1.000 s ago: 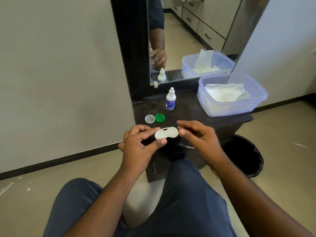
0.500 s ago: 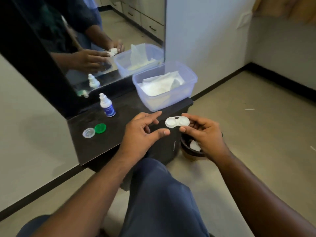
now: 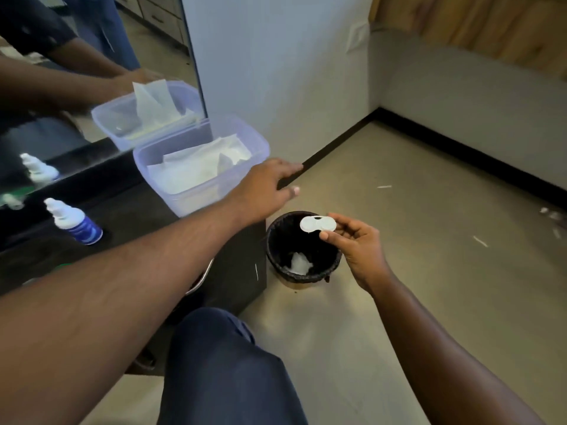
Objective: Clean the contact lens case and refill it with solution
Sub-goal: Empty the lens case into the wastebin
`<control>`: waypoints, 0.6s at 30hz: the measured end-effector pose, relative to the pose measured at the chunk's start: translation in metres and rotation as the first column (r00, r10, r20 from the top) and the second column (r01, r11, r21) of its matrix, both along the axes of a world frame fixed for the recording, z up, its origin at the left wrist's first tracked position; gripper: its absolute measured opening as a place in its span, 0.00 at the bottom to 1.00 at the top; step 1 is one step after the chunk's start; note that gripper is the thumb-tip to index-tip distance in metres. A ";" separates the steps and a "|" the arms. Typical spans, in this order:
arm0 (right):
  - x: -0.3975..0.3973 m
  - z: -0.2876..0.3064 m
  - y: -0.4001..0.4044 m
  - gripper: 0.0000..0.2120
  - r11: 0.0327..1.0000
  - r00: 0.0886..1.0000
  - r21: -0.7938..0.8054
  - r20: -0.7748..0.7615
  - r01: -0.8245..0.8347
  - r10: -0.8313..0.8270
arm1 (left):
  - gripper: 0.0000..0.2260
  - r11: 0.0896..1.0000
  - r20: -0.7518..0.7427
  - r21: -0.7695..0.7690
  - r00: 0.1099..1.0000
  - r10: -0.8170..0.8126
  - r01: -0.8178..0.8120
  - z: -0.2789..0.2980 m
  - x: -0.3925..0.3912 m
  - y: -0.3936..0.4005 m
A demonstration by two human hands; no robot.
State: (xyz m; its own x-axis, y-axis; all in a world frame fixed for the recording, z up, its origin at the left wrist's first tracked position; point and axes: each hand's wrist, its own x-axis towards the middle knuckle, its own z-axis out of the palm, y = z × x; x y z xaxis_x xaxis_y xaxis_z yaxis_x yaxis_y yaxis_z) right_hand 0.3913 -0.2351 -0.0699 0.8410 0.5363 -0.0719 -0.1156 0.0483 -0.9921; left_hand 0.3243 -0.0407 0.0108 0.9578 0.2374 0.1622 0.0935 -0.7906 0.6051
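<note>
While the right hand (image 3: pixel 356 240) pinches the lens case (image 3: pixel 317 224) over the bin (image 3: pixel 276 256), probably for tipping out, the left hand (image 3: pixel 267 187) reaches open-fingered, empty, toward the tissue box (image 3: pixel 196 197).

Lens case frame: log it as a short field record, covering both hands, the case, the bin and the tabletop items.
left hand: open, reaching out beside the tissue box, holding nothing
right hand: pinch grip on the lens case
lens case: white, uncapped, held above the bin
bin: black liner, crumpled tissue inside
table: solution bottle, capped, upright
</note>
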 end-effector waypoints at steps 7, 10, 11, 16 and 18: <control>0.017 -0.025 0.001 0.17 0.999 1.000 -0.045 -0.009 -0.012 0.012 | 0.16 0.998 0.084 0.061 0.996 0.002 -0.007 -0.021 -0.005 0.014; 0.028 -0.037 0.005 0.16 0.997 1.000 -0.082 0.013 0.003 -0.002 | 0.15 0.991 0.060 0.126 0.997 -0.057 0.049 -0.033 -0.002 0.019; 0.032 -0.041 0.007 0.16 0.995 1.000 -0.098 0.021 0.009 -0.007 | 0.15 0.987 0.055 0.149 0.996 -0.077 0.068 -0.036 -0.001 0.021; 0.059 -0.065 0.020 0.15 0.970 0.995 -0.241 0.099 0.041 -0.018 | 0.12 0.983 0.068 0.174 0.995 -0.074 0.061 -0.042 0.002 0.023; 0.071 -0.075 0.025 0.15 0.941 0.987 -0.335 0.161 0.044 0.012 | 0.11 0.979 0.061 0.192 0.995 -0.079 0.066 -0.043 0.003 0.023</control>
State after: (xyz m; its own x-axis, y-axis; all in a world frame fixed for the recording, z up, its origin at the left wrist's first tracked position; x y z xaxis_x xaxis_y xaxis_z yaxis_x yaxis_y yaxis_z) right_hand 0.4624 -0.2105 -0.1451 0.8645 0.4903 -0.1108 0.0425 -0.2910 -0.9558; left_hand 0.3271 -0.0176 -0.0326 0.9565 0.1265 0.2629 -0.0044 -0.8946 0.4468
